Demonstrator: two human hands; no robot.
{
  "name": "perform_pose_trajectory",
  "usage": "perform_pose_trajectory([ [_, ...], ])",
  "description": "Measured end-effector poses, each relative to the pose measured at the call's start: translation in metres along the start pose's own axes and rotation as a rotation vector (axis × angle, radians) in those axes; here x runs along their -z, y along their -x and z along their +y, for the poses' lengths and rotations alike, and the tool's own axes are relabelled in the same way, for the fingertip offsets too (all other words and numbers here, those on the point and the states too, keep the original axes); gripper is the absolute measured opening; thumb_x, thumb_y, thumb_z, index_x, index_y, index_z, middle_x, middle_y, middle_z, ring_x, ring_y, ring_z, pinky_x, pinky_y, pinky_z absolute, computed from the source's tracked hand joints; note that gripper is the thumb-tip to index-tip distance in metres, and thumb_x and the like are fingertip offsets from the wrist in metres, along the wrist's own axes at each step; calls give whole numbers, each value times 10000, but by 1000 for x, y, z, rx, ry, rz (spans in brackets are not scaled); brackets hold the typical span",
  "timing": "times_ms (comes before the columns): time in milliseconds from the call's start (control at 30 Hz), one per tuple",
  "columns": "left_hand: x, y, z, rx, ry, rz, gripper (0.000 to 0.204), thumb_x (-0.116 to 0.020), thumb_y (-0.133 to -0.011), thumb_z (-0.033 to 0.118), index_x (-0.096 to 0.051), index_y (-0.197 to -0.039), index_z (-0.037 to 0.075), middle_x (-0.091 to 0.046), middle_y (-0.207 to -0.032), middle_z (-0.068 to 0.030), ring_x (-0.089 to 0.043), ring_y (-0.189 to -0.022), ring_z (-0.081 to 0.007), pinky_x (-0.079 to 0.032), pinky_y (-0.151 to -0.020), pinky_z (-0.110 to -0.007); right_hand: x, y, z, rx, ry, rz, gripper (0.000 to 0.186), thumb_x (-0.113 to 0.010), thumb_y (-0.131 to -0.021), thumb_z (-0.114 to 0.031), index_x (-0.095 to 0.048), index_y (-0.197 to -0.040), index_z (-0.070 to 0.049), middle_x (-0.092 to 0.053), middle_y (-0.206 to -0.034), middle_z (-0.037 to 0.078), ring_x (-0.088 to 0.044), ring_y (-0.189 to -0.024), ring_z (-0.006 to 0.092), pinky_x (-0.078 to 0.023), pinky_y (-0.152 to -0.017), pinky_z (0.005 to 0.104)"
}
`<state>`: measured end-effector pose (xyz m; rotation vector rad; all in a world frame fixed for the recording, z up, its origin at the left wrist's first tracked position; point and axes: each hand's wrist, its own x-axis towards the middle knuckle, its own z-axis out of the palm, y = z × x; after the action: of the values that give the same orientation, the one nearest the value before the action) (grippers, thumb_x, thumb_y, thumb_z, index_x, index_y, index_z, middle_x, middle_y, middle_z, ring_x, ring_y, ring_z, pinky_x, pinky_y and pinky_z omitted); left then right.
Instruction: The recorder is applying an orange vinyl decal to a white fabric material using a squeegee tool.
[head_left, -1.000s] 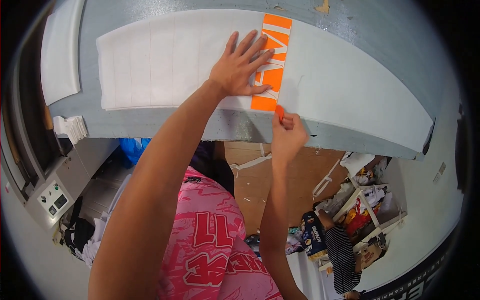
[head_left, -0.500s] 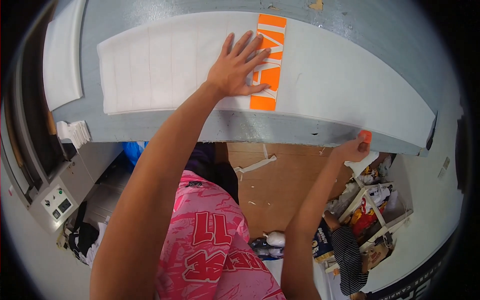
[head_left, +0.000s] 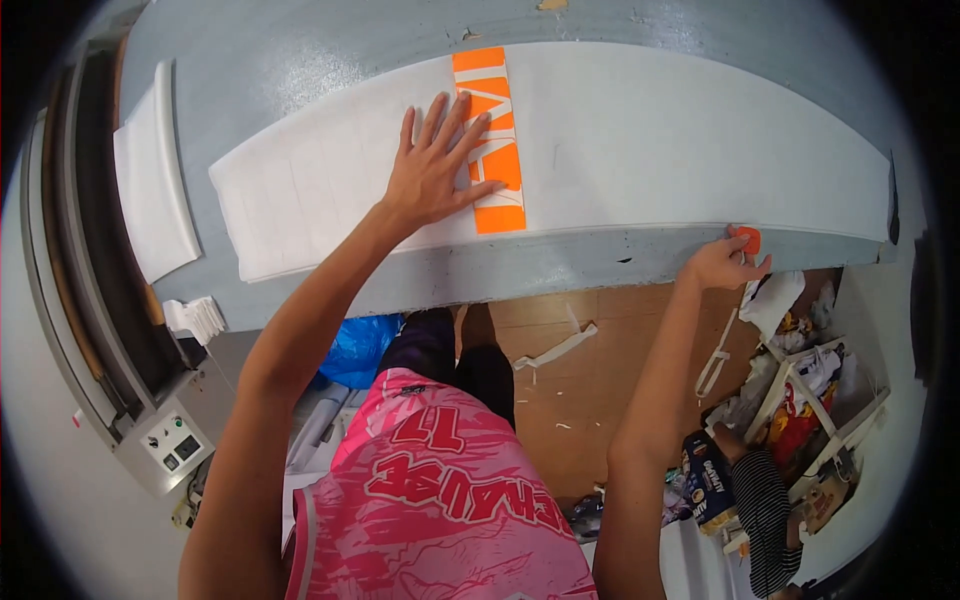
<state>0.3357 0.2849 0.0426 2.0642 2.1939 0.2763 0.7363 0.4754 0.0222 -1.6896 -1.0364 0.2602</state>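
Note:
A long white sheet (head_left: 690, 140) lies along the grey-blue table, with faint parallel lines on its left part. Across its middle sits an orange strip (head_left: 506, 165) with white letter-like shapes. My left hand (head_left: 428, 178) rests flat with fingers spread, its fingertips and thumb on the strip and its palm on the white sheet. At the table's near edge on the right, my right hand (head_left: 722, 263) pinches a small orange piece (head_left: 748, 240) by the sheet's lower border. The fingers partly cover that piece, and its kind is not clear.
Another white sheet (head_left: 158, 180) lies at the table's left end, above a small white folded stack (head_left: 195, 318). A machine with rollers and a control panel (head_left: 175, 447) stands left. Scraps (head_left: 560, 345) litter the wooden floor. Below right, a person's striped sleeve (head_left: 765, 510) shows beside cluttered shelves.
My right hand has lifted the small orange piece from just below the table's edge up to the sheet's near border. My left hand still presses on the strip. The whole view has shifted somewhat.

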Motion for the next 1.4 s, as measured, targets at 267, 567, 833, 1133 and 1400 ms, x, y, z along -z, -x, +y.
perform_pose_trajectory([
  [267,-17,-15,14,14,42,95,1102,-613,-911,862,-412,-1694,114,-283,-1799,-174,-184,-1677,-420,-99,-1313,-707,0,10,2,-39,-9,-1,576,-612,-1077,11,-347,-1588,34,-716,-1142,268,-801,-921,305,-665,-856,375],
  [567,-33,-23,30,-7,141,138,1054,-621,-909,853,-483,-1648,113,-296,-1793,-172,-208,-1667,-424,-115,-1313,-702,-7,16,4,6,4,-11,527,-624,-1073,-3,-384,-1538,63,-733,-1132,302,-798,-903,309,-666,-849,378],
  [833,-35,-29,37,-6,130,165,1021,-605,-923,836,-491,-1647,125,-329,-1783,-160,-253,-1649,-432,-128,-1313,-695,-4,4,23,25,-38,-14,516,-642,-1071,-20,-389,-1510,76,-700,-1149,305,-795,-904,317,-674,-873,391],
  [1133,-33,-29,37,17,112,159,1031,-579,-921,854,-485,-1655,135,-329,-1784,-148,-241,-1657,-415,-115,-1326,-679,-3,7,17,43,-21,-40,502,-626,-1077,-18,-389,-1508,80,-706,-1159,317,-800,-923,318,-678,-874,395],
  [1400,-25,-31,42,26,120,142,1002,-591,-930,811,-475,-1661,135,-325,-1786,-147,-235,-1661,-411,-117,-1327,-676,-3,7,10,14,-9,-17,476,-619,-1086,-29,-426,-1508,80,-745,-1124,313,-802,-929,319,-664,-888,392],
])
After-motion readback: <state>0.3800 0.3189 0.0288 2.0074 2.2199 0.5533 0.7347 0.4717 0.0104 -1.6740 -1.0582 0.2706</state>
